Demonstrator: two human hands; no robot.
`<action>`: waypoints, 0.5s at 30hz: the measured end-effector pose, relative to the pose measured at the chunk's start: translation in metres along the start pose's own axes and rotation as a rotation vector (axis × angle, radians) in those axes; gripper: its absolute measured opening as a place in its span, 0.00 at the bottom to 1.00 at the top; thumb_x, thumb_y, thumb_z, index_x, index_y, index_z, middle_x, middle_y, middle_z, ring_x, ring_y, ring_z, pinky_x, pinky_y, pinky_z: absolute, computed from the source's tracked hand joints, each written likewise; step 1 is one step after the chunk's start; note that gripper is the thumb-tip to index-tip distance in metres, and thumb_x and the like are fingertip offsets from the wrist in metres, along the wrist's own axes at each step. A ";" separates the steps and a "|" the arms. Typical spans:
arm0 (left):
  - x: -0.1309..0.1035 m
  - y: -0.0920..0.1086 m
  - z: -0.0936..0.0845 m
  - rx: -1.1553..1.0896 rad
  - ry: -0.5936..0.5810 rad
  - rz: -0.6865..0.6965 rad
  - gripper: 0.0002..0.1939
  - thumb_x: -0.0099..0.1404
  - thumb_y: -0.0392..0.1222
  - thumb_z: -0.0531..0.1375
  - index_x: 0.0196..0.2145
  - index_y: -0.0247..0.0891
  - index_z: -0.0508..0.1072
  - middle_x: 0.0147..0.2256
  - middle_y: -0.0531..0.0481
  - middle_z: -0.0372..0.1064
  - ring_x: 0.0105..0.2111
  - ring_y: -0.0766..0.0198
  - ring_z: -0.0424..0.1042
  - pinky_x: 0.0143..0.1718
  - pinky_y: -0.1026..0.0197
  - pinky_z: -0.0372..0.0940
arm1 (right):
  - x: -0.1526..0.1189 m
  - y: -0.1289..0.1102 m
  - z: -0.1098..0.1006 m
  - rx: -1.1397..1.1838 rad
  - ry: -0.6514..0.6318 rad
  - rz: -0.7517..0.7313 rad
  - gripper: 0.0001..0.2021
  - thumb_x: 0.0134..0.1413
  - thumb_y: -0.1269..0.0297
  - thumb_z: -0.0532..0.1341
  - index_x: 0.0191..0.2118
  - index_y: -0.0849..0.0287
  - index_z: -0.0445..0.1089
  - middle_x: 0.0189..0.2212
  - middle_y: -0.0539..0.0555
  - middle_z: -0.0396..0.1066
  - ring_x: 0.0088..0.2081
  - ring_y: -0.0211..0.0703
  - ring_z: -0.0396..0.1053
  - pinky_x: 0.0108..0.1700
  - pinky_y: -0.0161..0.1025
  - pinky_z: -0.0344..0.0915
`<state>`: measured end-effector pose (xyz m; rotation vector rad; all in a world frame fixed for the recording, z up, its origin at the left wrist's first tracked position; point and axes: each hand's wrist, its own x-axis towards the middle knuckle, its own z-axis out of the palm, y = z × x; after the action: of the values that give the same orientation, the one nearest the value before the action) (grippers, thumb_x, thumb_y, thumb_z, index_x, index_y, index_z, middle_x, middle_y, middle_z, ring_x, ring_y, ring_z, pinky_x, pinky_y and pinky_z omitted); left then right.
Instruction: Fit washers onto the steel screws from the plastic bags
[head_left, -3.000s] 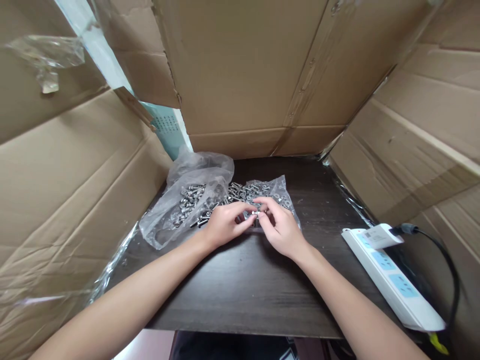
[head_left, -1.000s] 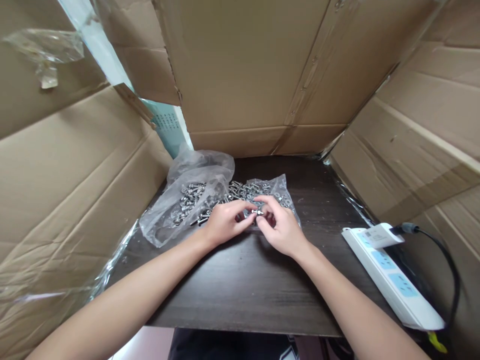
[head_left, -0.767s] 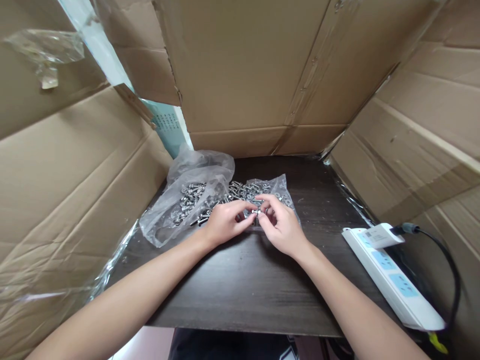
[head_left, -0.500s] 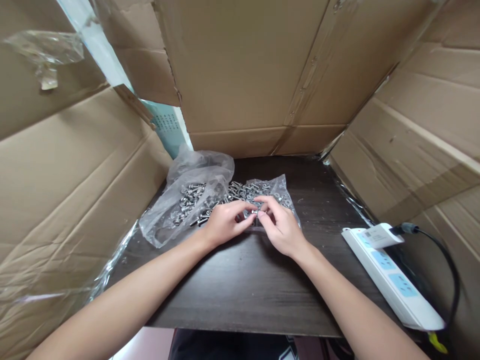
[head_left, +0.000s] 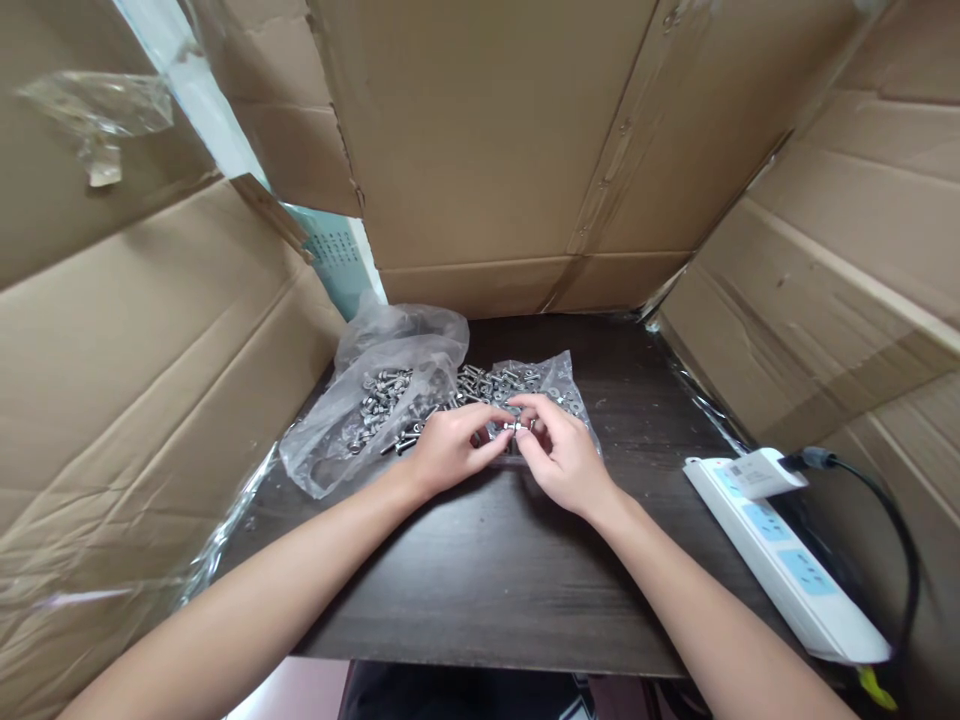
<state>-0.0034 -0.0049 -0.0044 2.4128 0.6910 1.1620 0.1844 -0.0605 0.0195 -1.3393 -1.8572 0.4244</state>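
Between our left hand [head_left: 456,445] and right hand [head_left: 562,455] we pinch a small metal bolt [head_left: 514,427], held up near the middle of the bench [head_left: 480,580], by the near side of the flat plastic bag [head_left: 559,372]. With so little to grip, a fingertip slip could drop it among the loose hardware [head_left: 474,380]. Open room lies from our wrists to the front edge; a power strip [head_left: 780,560] crowds the right edge, and cardboard [head_left: 480,150] closes the back.
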 end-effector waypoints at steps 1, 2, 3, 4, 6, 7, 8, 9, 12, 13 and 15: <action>0.000 0.000 0.000 -0.003 -0.001 0.002 0.08 0.71 0.39 0.61 0.44 0.36 0.78 0.38 0.48 0.80 0.27 0.69 0.75 0.30 0.68 0.70 | 0.000 0.000 0.001 0.000 -0.003 -0.005 0.16 0.60 0.69 0.57 0.53 0.57 0.69 0.33 0.50 0.72 0.27 0.39 0.67 0.34 0.37 0.65; 0.000 0.000 0.000 -0.005 0.001 0.005 0.07 0.71 0.39 0.61 0.44 0.35 0.78 0.38 0.48 0.80 0.27 0.69 0.75 0.30 0.68 0.70 | 0.000 0.001 0.001 0.002 -0.006 -0.007 0.16 0.60 0.69 0.56 0.53 0.57 0.69 0.33 0.50 0.72 0.27 0.39 0.67 0.34 0.37 0.65; 0.000 0.000 0.000 -0.005 0.003 0.007 0.07 0.71 0.39 0.61 0.44 0.35 0.78 0.38 0.48 0.80 0.27 0.69 0.75 0.30 0.68 0.70 | 0.000 0.001 0.001 0.005 -0.009 -0.008 0.15 0.61 0.69 0.56 0.53 0.57 0.69 0.33 0.50 0.73 0.27 0.39 0.68 0.34 0.37 0.65; 0.000 0.000 0.000 -0.005 0.006 0.009 0.07 0.71 0.39 0.61 0.44 0.35 0.78 0.38 0.48 0.80 0.26 0.69 0.75 0.30 0.68 0.70 | 0.000 0.001 0.001 0.008 -0.010 -0.008 0.15 0.62 0.69 0.56 0.53 0.57 0.68 0.33 0.50 0.73 0.27 0.39 0.68 0.34 0.37 0.65; 0.000 -0.001 0.000 -0.005 0.010 0.013 0.07 0.71 0.39 0.61 0.44 0.35 0.78 0.37 0.48 0.80 0.26 0.69 0.74 0.30 0.68 0.70 | 0.000 0.002 0.001 0.010 -0.014 -0.006 0.14 0.64 0.68 0.55 0.53 0.56 0.68 0.31 0.49 0.73 0.27 0.40 0.68 0.34 0.37 0.65; 0.000 0.000 0.000 -0.005 0.010 0.015 0.07 0.71 0.38 0.61 0.44 0.35 0.78 0.37 0.48 0.80 0.26 0.69 0.74 0.30 0.68 0.70 | -0.001 0.002 0.001 0.008 -0.018 -0.004 0.14 0.65 0.67 0.54 0.53 0.56 0.68 0.30 0.49 0.73 0.27 0.40 0.68 0.34 0.37 0.64; 0.000 0.000 0.000 -0.005 0.010 0.019 0.07 0.71 0.38 0.61 0.44 0.35 0.78 0.37 0.48 0.80 0.26 0.69 0.74 0.30 0.68 0.70 | -0.001 0.002 0.001 0.004 -0.022 -0.002 0.13 0.66 0.67 0.53 0.53 0.57 0.68 0.29 0.49 0.73 0.27 0.40 0.68 0.34 0.37 0.64; 0.000 0.000 0.000 -0.005 0.008 0.022 0.07 0.71 0.38 0.61 0.44 0.35 0.78 0.37 0.48 0.80 0.26 0.69 0.74 0.30 0.67 0.69 | -0.001 0.002 0.001 0.000 -0.026 -0.001 0.13 0.66 0.66 0.53 0.53 0.57 0.68 0.28 0.49 0.73 0.26 0.40 0.68 0.33 0.37 0.64; 0.000 0.000 0.000 -0.002 0.001 0.023 0.07 0.71 0.38 0.61 0.44 0.35 0.78 0.37 0.48 0.80 0.26 0.69 0.74 0.30 0.67 0.69 | 0.000 0.001 0.000 -0.009 -0.030 -0.002 0.13 0.67 0.66 0.53 0.53 0.57 0.68 0.28 0.48 0.73 0.26 0.40 0.68 0.32 0.37 0.63; 0.000 0.000 0.000 -0.002 -0.001 0.023 0.07 0.71 0.39 0.61 0.44 0.35 0.78 0.37 0.48 0.80 0.26 0.69 0.74 0.30 0.67 0.69 | 0.000 0.001 0.000 -0.010 -0.029 -0.002 0.13 0.66 0.66 0.53 0.53 0.56 0.68 0.28 0.48 0.73 0.26 0.40 0.68 0.32 0.37 0.63; 0.000 0.000 0.000 -0.002 -0.003 0.023 0.07 0.71 0.39 0.61 0.44 0.35 0.78 0.37 0.48 0.80 0.26 0.69 0.74 0.30 0.67 0.69 | 0.000 0.001 0.000 -0.008 -0.028 -0.005 0.13 0.66 0.66 0.53 0.53 0.57 0.68 0.27 0.48 0.72 0.26 0.40 0.68 0.32 0.37 0.63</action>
<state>-0.0032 -0.0050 -0.0039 2.4264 0.6633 1.1673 0.1848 -0.0605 0.0191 -1.3406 -1.8867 0.4359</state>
